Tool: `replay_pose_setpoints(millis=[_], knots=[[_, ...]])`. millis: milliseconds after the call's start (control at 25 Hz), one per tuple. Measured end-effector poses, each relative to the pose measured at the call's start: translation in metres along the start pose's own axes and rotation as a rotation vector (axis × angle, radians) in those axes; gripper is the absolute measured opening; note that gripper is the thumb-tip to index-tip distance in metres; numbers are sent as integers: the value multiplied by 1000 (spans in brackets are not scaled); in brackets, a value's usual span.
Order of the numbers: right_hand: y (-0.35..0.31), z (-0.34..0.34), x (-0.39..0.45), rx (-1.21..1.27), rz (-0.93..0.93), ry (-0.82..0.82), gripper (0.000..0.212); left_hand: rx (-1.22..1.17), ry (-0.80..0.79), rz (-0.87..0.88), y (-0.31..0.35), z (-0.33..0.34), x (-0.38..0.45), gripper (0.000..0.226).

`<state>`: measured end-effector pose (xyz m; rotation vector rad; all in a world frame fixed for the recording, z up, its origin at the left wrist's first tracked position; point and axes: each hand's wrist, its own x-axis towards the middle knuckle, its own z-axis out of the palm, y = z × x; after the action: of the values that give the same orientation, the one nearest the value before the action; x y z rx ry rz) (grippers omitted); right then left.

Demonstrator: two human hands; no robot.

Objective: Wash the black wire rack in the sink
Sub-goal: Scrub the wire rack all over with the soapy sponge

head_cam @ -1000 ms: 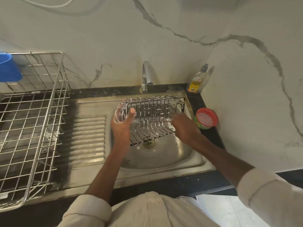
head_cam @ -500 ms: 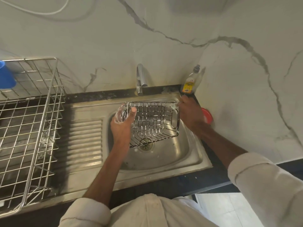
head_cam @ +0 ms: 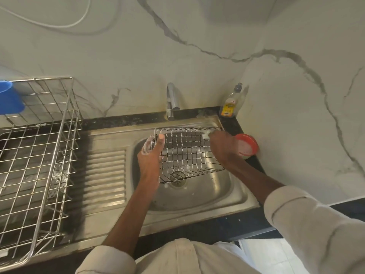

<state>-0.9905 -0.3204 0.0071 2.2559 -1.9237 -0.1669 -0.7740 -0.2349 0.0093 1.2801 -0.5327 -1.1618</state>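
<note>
At frame centre, our left hand grips the sudsy black wire rack over the steel sink; our right hand pinches a scrubber. Rinsing remains, we judge.

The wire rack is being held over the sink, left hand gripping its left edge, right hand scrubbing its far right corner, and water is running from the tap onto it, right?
Not quite. The head view shows no water coming from the tap. The rest holds: the left hand grips the wire rack by its left edge over the sink, and the right hand scrubs its far right corner.
</note>
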Motion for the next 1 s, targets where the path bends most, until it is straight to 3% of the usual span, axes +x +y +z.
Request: replay_pose_setpoints(millis=[160,360,520,600,640,720,800,880,920,1000], knots=[[-15,10,-21,-44,-238,-266,17,42,-12,2,3,0,4,94],[-10,3,-1,-64,-23,-66,18,62,-46,-45,-1,1,6,97],[-13,24,-9,-17,-210,-360,18,83,6,-39,-5,-1,10,92],[-15,30,-6,236,52,-237,16,91,34,-79,-9,-1,12,95],[-18,31,-1,398,286,-127,17,95,47,-101,-11,0,11,100],[-33,34,5,937,745,44,26,84,76,-132,-16,2,9,102],[-37,30,9,1396,1047,62,30,96,78,-182,-18,6,5,86],[-35,30,11,1636,1031,-26,13,101,68,-243,-23,7,1,70],[-35,25,13,1783,1030,-53,15,86,72,-277,-24,5,-1,72],[-41,15,23,1933,1017,65,24,33,98,-331,-28,-1,1,85]])
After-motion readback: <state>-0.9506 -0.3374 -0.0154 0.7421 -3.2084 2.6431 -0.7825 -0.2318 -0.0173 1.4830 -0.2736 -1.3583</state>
